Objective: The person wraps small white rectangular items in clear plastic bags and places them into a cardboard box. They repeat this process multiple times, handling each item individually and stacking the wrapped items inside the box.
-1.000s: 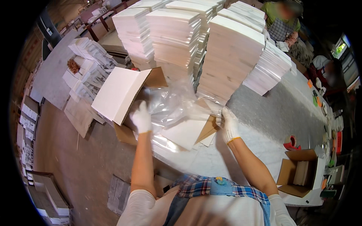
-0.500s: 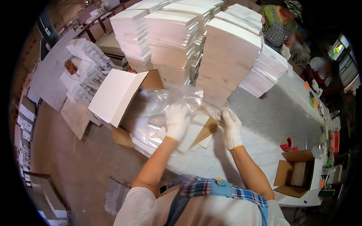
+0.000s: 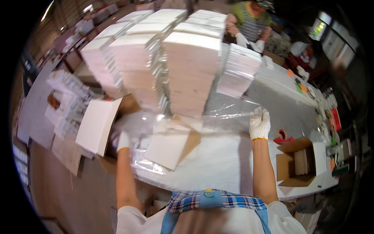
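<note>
A large sheet of clear plastic film (image 3: 230,111) stretches across the table from the open carton (image 3: 96,126) on the left. My right hand (image 3: 260,123), in a white knit glove, is closed on the film's far right end. My left hand (image 3: 123,141), gloved too, is down beside the carton among crumpled film; blur and the film hide its fingers. Between my hands the white carton flap (image 3: 168,150) lies over the film, with a brown piece of cardboard (image 3: 191,142) at its right edge.
Tall stacks of white boards (image 3: 191,74) stand at the back. On the right are a red tape dispenser (image 3: 283,137) and a smaller open carton (image 3: 296,163). Across the table stands a gloved co-worker (image 3: 251,29); another person (image 3: 304,54) is farther right.
My hands have spread apart: the right one went right, drawing the film out over the table, and the left one went left to the carton. The view has shifted to the right.
</note>
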Action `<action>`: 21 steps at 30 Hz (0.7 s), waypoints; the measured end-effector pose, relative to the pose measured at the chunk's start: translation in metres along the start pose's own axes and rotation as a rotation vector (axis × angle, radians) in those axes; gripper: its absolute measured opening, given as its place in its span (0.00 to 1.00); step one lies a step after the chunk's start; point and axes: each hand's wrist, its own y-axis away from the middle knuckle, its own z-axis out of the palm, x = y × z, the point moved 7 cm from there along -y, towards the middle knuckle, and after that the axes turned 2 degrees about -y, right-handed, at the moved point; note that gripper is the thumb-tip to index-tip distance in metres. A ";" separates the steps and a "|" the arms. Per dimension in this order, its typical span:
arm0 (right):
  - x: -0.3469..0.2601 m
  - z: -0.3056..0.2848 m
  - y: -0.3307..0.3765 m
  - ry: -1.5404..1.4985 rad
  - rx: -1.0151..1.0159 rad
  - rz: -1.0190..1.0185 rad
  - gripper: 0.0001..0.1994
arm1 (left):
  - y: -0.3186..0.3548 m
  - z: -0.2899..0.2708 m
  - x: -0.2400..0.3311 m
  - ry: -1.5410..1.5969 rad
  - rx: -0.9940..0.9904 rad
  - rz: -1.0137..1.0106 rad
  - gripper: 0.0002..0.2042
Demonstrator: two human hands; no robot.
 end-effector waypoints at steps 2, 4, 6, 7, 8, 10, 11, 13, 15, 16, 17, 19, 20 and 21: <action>-0.002 0.008 -0.007 -0.052 -0.030 0.014 0.09 | -0.017 -0.036 -0.108 -0.348 -0.166 0.060 0.17; -0.102 -0.039 0.000 0.233 0.138 -0.291 0.10 | 0.016 -0.021 0.137 0.092 -0.003 0.084 0.22; -0.117 -0.039 0.005 0.375 0.143 -0.367 0.11 | 0.091 -0.215 0.280 -0.007 0.185 0.067 0.29; -0.105 -0.027 0.005 0.437 0.111 -0.361 0.12 | 0.108 -0.239 0.297 0.022 0.279 0.219 0.30; -0.097 -0.016 0.009 0.374 -0.010 -0.332 0.15 | 0.125 -0.254 0.318 0.059 0.357 0.385 0.31; -0.086 0.009 0.029 0.430 -0.149 -0.201 0.15 | 0.161 -0.266 0.369 0.363 0.145 0.504 0.31; -0.087 0.018 0.042 0.461 -0.208 -0.146 0.15 | 0.174 -0.252 0.397 0.615 -0.123 0.433 0.32; -0.085 0.038 0.070 0.436 -0.252 -0.052 0.16 | 0.199 -0.209 0.438 1.006 -0.558 0.370 0.36; -0.084 0.044 0.083 0.409 -0.409 0.059 0.16 | 0.223 -0.184 0.482 1.310 -0.891 0.322 0.42; -0.087 0.042 0.088 0.390 -0.543 0.135 0.16 | 0.236 -0.189 0.504 1.454 -1.048 0.231 0.46; -0.087 0.041 0.096 0.370 -0.675 0.210 0.16 | 0.249 -0.191 0.523 1.631 -1.244 0.188 0.48; -0.089 0.045 0.117 0.457 -0.662 0.248 0.18 | 0.270 -0.200 0.550 1.963 -1.629 0.068 0.51; -0.089 0.045 0.123 0.511 -0.672 0.276 0.19 | 0.273 -0.191 0.558 2.069 -1.693 0.051 0.52; -0.089 0.040 0.127 0.565 -0.674 0.303 0.20 | 0.276 -0.191 0.565 2.110 -1.735 0.023 0.48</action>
